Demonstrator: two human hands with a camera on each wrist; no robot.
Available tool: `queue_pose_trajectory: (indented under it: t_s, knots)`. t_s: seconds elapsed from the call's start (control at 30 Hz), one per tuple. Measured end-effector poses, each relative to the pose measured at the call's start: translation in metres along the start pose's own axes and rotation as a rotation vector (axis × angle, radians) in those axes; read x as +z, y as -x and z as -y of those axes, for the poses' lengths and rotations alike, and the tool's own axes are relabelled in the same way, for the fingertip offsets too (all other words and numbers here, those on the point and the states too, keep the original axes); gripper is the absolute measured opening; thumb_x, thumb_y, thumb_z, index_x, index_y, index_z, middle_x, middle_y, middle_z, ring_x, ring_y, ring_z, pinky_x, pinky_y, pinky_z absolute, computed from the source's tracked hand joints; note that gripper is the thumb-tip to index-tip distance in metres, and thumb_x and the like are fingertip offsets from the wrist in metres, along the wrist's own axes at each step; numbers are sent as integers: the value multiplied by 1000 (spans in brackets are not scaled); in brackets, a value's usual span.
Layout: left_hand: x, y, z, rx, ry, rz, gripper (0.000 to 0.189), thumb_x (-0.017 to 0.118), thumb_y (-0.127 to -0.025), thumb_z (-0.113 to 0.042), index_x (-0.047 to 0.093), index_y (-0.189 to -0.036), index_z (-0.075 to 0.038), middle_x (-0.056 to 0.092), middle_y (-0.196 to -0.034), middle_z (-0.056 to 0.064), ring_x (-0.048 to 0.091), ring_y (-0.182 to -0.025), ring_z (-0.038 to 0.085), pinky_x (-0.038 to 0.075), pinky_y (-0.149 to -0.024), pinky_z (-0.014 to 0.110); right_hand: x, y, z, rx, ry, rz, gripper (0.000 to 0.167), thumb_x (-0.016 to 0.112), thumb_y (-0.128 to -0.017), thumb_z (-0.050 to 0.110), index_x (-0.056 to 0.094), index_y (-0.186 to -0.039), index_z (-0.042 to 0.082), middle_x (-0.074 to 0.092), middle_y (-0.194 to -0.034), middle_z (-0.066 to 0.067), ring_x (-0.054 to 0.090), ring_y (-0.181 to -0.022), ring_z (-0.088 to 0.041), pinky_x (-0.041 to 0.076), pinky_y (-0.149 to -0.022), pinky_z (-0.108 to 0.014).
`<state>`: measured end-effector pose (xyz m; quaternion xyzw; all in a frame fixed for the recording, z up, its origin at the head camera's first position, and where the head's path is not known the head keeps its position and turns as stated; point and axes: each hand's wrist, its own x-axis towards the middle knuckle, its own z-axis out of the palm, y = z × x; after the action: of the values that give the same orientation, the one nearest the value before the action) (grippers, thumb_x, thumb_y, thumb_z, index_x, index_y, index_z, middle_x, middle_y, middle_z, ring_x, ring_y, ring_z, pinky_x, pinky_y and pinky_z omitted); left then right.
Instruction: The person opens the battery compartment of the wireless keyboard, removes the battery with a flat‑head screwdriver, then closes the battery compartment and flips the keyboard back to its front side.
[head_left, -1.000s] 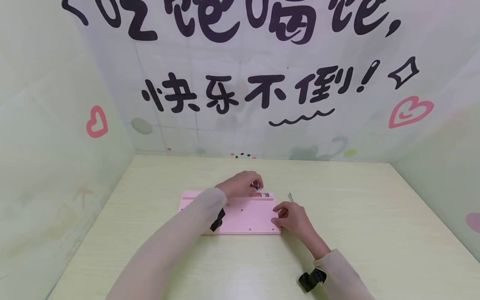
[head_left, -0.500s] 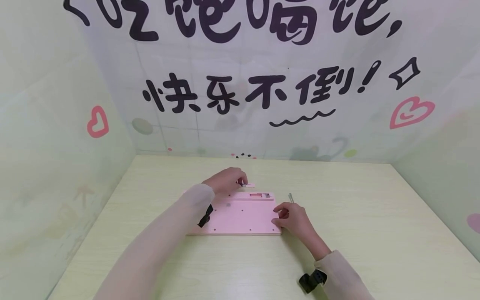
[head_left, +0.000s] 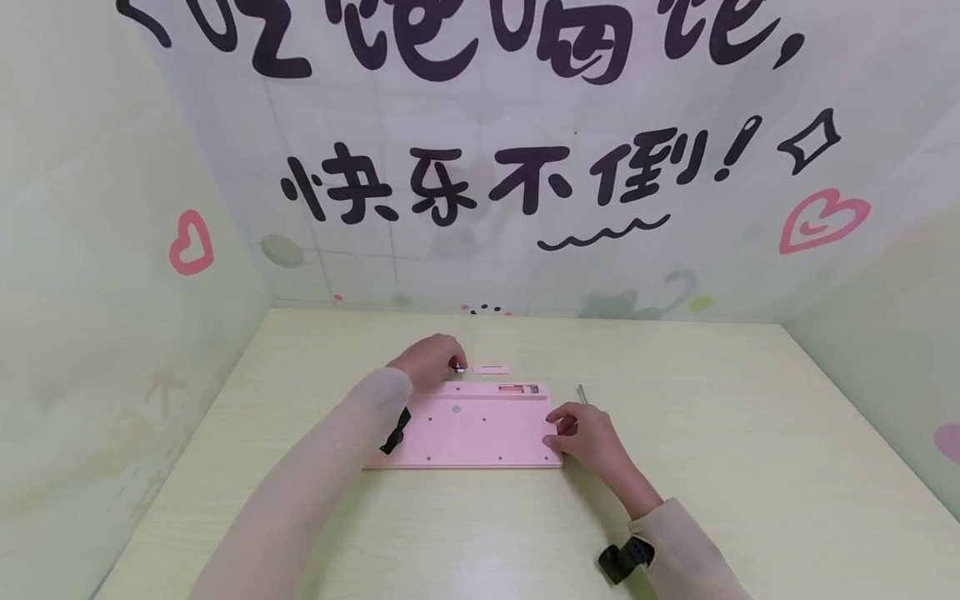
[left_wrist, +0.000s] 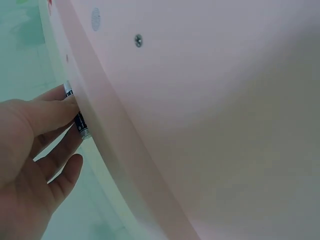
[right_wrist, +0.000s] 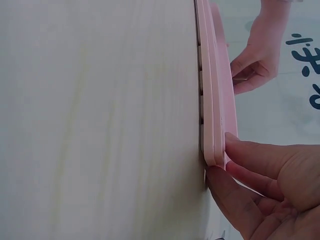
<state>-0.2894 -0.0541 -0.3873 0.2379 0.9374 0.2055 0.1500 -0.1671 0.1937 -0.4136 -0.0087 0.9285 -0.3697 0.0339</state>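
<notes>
A pink keyboard (head_left: pixel 480 439) lies face down, with screws and an uncovered battery compartment (head_left: pixel 517 389) at its far right; something reddish shows inside. My left hand (head_left: pixel 430 360) is just behind its far edge. In the left wrist view, thumb and fingers pinch a small dark battery (left_wrist: pixel 80 121) with silvery ends, beside the keyboard's edge. My right hand (head_left: pixel 592 437) holds the right edge of the keyboard; in the right wrist view thumb and finger grip its corner, keys downward. A small pink cover (head_left: pixel 491 369) lies behind the keyboard.
A thin metal tool (head_left: pixel 581 393), perhaps tweezers, lies beyond my right hand, partly hidden by it. The pale wooden table (head_left: pixel 675 367) is bordered by a printed back wall and side walls.
My left hand has moved left from over the battery compartment to behind the keyboard, bringing the compartment and the small pink cover into sight. My right hand stays in place.
</notes>
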Motion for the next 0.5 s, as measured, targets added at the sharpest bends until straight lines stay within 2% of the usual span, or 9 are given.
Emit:
queue_pose_trajectory:
  t_s: [0.27, 0.5]
  knots:
    - [2, -4, 5, -41, 15, 1, 22, 58, -86, 2, 71, -96, -13, 62, -94, 0, 53, -87, 16, 43, -89, 34, -1, 0, 0, -3, 5, 1, 24, 76, -73, 5, 66, -94, 3, 55, -73, -2, 48, -64, -15, 42, -55, -26]
    - [5, -7, 8, -37, 7, 0, 21, 60, -85, 1, 71, -95, -14, 62, -91, -1, 53, -85, 16, 43, -87, 34, -1, -1, 0, 1, 2, 1, 24, 76, -73, 5, 66, -94, 3, 55, -73, -2, 48, -64, -15, 43, -55, -26]
